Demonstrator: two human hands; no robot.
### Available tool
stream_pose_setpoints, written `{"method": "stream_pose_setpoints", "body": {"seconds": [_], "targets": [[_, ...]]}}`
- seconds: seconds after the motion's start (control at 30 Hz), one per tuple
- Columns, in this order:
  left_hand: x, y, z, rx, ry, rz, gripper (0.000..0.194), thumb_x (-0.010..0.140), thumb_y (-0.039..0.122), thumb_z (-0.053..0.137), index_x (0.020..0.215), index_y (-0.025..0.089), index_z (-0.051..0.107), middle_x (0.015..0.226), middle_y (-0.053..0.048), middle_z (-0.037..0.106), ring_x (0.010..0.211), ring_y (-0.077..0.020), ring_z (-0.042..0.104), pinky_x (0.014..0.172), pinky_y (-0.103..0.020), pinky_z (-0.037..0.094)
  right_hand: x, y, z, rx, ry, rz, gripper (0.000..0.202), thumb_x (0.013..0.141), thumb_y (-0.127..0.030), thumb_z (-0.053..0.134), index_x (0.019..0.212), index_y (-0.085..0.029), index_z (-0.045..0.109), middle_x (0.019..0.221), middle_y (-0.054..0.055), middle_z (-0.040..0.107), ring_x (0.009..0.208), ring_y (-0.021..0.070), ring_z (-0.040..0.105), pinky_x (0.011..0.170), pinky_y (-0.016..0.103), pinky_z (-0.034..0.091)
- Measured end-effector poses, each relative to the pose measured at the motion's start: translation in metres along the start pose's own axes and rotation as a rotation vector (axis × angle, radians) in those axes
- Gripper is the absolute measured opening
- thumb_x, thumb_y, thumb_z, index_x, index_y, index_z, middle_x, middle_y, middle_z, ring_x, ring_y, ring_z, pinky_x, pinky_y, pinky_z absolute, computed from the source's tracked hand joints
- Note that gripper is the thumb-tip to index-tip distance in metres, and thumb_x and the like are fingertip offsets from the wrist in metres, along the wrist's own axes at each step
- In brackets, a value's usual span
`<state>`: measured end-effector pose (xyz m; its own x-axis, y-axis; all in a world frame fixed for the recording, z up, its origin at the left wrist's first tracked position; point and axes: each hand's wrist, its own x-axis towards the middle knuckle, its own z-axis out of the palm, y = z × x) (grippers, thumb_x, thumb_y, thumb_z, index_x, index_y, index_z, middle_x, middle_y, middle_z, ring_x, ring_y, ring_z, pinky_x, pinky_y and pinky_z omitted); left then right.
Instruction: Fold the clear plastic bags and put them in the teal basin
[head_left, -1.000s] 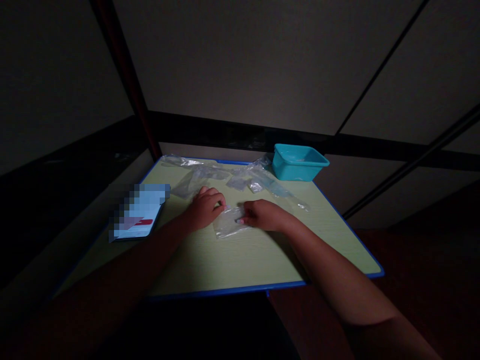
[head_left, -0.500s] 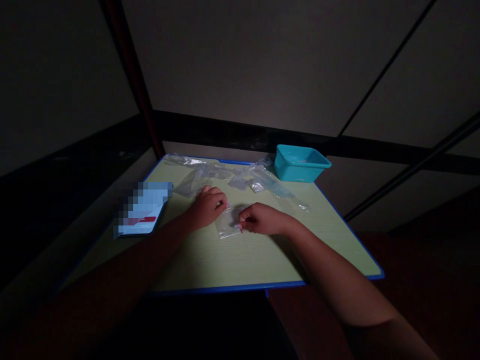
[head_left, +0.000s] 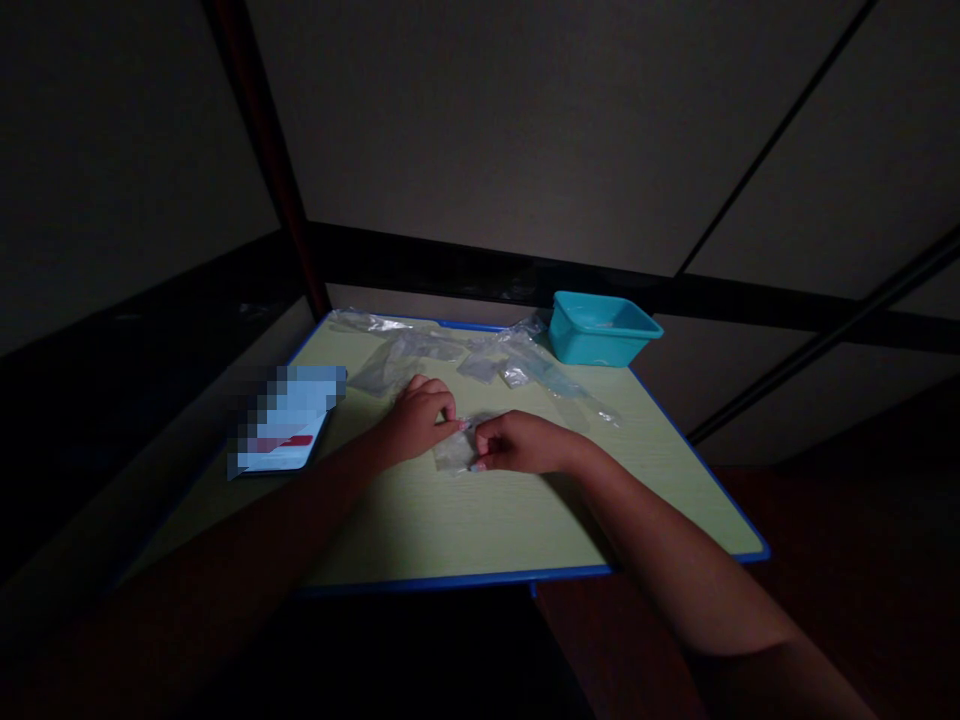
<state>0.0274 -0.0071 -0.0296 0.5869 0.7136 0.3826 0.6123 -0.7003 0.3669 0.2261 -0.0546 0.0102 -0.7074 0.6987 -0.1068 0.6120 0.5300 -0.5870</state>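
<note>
Left hand point(head_left: 426, 418): fingertips closed on top edge of clear plastic bag point(head_left: 454, 456). Bag small, see-through, slightly wrinkled, low on desk point(head_left: 450, 530), between both hands, its right part hidden by right hand point(head_left: 517, 442). Right hand: fingers curled at bag's right side; grip unclear.

I count one teal plastic tub point(head_left: 600, 345) at one o'clock, one lit touchscreen device point(head_left: 289, 425) at ten, one table point(head_left: 450, 530), and one small clear plastic bag point(head_left: 452, 457) mid-table; the clear plastic wrappings point(head_left: 409, 345) around twelve overlap too much to number.
</note>
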Motion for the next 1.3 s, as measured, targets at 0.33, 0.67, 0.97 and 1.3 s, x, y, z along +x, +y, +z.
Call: {"method": "stream_pose_setpoints", "body": {"seconds": [0.33, 0.67, 0.97, 1.3], "targets": [[-0.002, 0.0, 0.002, -0.008, -0.018, 0.002, 0.006, 0.072, 0.021, 0.062, 0.069, 0.018, 0.058, 0.084, -0.003, 0.054, 0.09, -0.0209, 0.044, 0.081, -0.032, 0.037, 0.001, 0.005, -0.001, 0.116, 0.245, 0.016, 0.023, 0.084, -0.03, 0.051, 0.069, -0.013, 0.054, 0.057, -0.005, 0.045, 0.054, 0.0069, 0.037, 0.052, 0.019, 0.028], [-0.002, 0.008, -0.004, 0.022, 0.022, 0.003, 0.005, 0.075, 0.022, 0.06, 0.073, 0.018, 0.058, 0.087, -0.005, 0.057, 0.094, -0.0229, 0.046, 0.086, -0.037, 0.039, 0.006, 0.017, -0.006, 0.368, 0.151, 0.458, 0.031, 0.091, -0.032, 0.041, 0.07, -0.014, 0.054, 0.046, -0.004, 0.051, 0.031, 0.0053, 0.043, 0.033, 0.016, 0.032], [-0.014, 0.038, 0.001, 0.124, -0.201, 0.097, 0.05, 0.088, 0.037, 0.044, 0.135, 0.023, 0.037, 0.146, -0.008, 0.032, 0.137, -0.0238, 0.02, 0.109, -0.05, 0.012, 0.008, 0.014, -0.005, 0.369, 0.131, 0.492, 0.029, 0.094, -0.028, 0.039, 0.069, -0.016, 0.047, 0.042, -0.005, 0.05, 0.03, 0.0057, 0.047, 0.031, 0.014, 0.035], [-0.017, 0.027, 0.006, 0.171, -0.356, 0.088, 0.057, 0.09, 0.044, 0.039, 0.141, 0.022, 0.028, 0.148, -0.012, 0.025, 0.139, -0.023, 0.016, 0.109, -0.051, 0.01, 0.008, 0.015, -0.006, 0.599, 0.193, 0.456, 0.024, 0.093, -0.019, 0.035, 0.074, -0.015, 0.049, 0.041, -0.006, 0.052, 0.027, 0.0062, 0.045, 0.031, 0.014, 0.035]]}}
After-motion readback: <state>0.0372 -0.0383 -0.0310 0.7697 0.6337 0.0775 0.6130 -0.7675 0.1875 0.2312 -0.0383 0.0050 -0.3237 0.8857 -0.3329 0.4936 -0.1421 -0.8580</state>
